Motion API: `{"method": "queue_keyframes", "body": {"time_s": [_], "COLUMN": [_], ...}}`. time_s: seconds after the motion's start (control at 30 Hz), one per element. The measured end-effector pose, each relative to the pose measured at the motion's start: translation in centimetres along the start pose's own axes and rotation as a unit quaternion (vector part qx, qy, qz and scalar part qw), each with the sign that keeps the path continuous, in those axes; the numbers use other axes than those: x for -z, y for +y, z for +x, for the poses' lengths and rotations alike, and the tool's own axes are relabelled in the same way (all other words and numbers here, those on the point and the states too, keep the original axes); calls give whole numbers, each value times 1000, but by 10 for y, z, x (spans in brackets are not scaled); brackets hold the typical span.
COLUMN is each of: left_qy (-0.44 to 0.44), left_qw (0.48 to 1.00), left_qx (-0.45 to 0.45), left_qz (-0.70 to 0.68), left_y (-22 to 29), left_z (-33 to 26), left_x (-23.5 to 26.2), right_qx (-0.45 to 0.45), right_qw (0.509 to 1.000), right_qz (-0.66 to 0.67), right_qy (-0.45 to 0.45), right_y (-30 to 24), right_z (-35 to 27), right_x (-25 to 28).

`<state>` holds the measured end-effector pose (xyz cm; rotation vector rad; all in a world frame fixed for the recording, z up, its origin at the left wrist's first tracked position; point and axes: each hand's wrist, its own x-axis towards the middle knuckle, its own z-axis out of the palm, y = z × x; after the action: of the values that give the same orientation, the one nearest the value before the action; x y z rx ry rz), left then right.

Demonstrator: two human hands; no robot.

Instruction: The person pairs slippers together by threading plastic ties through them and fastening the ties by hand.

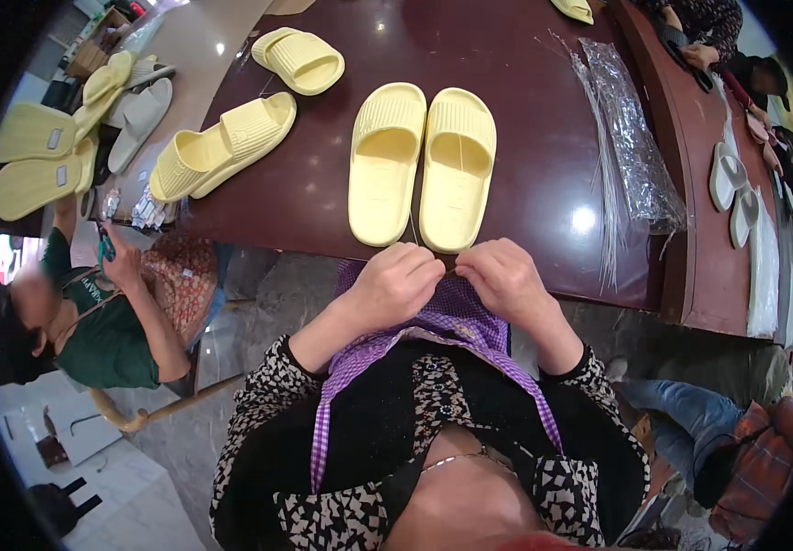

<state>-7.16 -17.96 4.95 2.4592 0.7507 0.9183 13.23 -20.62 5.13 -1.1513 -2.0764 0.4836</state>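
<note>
Side by side before me on the dark red table (525, 119) lie two pale yellow slippers: the left slipper (380, 209) and the right slipper (452, 217), toes away from me. A thin strand (415, 230) runs between them toward my hands. Just off the table's near edge, my left hand (398, 283) is closed in a pinch. My right hand (505, 278) pinches close beside it. The fingertips nearly meet, and what lies between them is mostly hidden; it appears to be the strand.
More yellow slippers (226, 147) lie at the left. A bundle of thin strands (606, 174) and a clear plastic bag (640, 151) rest at the right. Grey slippers (139, 124) stand farther left, near a co-worker in green (107, 340) holding scissors. Others work beyond the right-hand ledge (681, 156).
</note>
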Motion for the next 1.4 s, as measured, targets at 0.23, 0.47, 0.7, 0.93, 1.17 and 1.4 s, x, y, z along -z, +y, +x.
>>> {"method": "queue_keyframes", "body": {"time_s": [0.23, 0.47, 0.7, 0.93, 1.17, 1.4], "left_qy": [-48, -53, -58, -42, -41, -17], "left_qw": [998, 997, 996, 994, 996, 996], "left_qx": [21, 52, 72, 99, 70, 65], "left_qz": [-23, -12, -22, -12, 27, 52], "left_y": [-6, -9, -23, -50, -79, -103], "left_z": [-5, -13, -11, 24, 49, 62], "left_x": [1, 6, 5, 3, -2, -13], "right_qx": [6, 3, -4, -20, -15, -53], "right_qw": [1000, 1000, 1000, 997, 995, 995], "right_qz": [6, 19, -13, -76, -97, -36], "right_qy": [7, -7, 27, 23, 13, 74], "right_y": [2, -5, -2, 32, 45, 58], "right_z": [-7, -12, -1, 38, 61, 64], "right_x": [-12, -27, -35, -32, -25, -31]}}
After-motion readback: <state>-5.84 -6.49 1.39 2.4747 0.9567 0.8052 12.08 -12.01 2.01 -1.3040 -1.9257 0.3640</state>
